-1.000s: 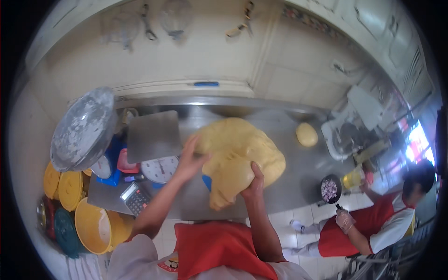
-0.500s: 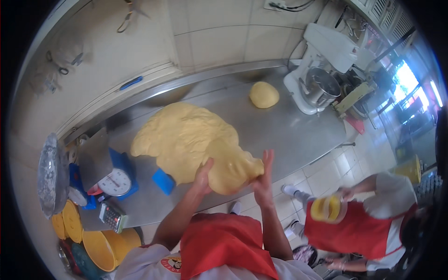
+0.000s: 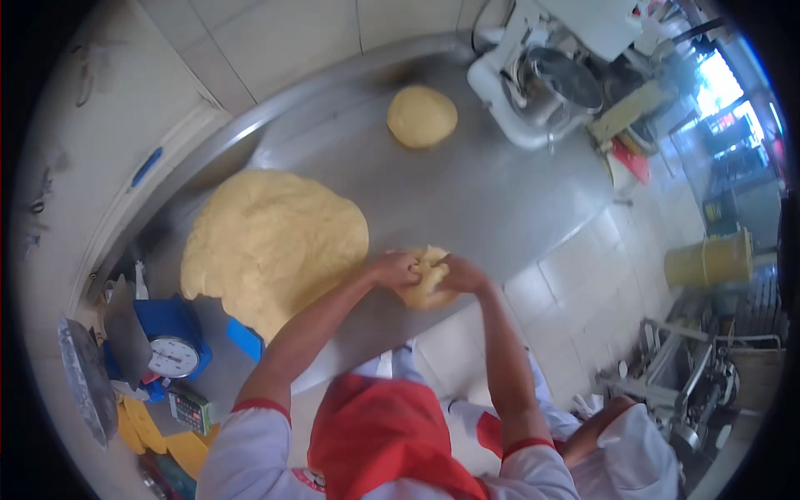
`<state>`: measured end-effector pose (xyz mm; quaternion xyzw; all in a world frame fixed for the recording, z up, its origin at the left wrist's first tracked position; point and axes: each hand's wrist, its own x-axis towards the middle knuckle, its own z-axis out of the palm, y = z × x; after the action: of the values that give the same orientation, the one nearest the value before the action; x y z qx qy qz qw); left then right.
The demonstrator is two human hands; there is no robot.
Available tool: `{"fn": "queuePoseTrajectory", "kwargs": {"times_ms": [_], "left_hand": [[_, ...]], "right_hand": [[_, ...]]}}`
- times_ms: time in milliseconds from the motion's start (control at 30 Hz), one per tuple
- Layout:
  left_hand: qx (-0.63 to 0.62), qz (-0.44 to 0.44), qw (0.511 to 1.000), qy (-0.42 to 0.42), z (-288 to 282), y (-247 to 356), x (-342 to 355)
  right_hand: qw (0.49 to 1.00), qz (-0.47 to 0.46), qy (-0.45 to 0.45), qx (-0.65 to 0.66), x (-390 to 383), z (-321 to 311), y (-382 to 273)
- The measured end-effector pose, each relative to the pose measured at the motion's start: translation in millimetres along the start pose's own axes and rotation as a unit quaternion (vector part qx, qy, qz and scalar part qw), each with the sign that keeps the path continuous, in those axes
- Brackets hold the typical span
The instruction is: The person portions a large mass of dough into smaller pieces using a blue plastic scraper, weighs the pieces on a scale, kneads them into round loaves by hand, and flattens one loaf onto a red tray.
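Observation:
Between my two hands is a small yellow dough piece [image 3: 427, 292] at the near edge of the steel table. My left hand [image 3: 395, 271] presses into its left side with curled fingers. From the other side my right hand [image 3: 463, 275] grips it, fingers digging into the folded top. A large, flattened dough mass [image 3: 275, 233] spreads over the table to the left, apart from the piece. Farther back sits a smooth round dough ball [image 3: 422, 117]. A blue dough scraper [image 3: 246, 338] lies against the near edge of the large mass.
A blue dial scale [image 3: 173, 354] and a calculator [image 3: 191, 411] stand at the table's left end. The stand mixer [image 3: 508, 92] with its steel bowl occupies the back right. Another person [image 3: 625, 450] is close on my right. A yellow bucket [image 3: 708, 260] stands farther right.
The piece has come away from the large dough mass and moved right, now bunched up between my hands. My view has turned. The other person has moved nearer to my right side.

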<state>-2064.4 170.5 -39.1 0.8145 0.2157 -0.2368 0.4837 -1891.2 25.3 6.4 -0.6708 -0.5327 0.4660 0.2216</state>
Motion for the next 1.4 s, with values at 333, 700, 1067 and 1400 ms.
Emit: {"fn": "queuePoseTrajectory", "kwargs": {"times_ms": [333, 700, 1067, 1400], "left_hand": [[0.021, 0.252, 0.832, 0.494, 70, 33, -17], [-0.151, 0.142, 0.909, 0.362, 127, 5, -83], [-0.415, 0.122, 0.819, 0.376, 21, 31, -1], [-0.234, 0.118, 0.773, 0.577, 109, 49, 21]], "right_hand": [[0.899, -0.03, 0.391, 0.193, -13, 80, 67], [0.986, -0.109, 0.113, 0.061, -50, 73, 68], [0.94, -0.048, 0.014, 0.339, 45, -48, 23], [0.94, -0.097, 0.191, 0.264, -16, 15, 87]]}}
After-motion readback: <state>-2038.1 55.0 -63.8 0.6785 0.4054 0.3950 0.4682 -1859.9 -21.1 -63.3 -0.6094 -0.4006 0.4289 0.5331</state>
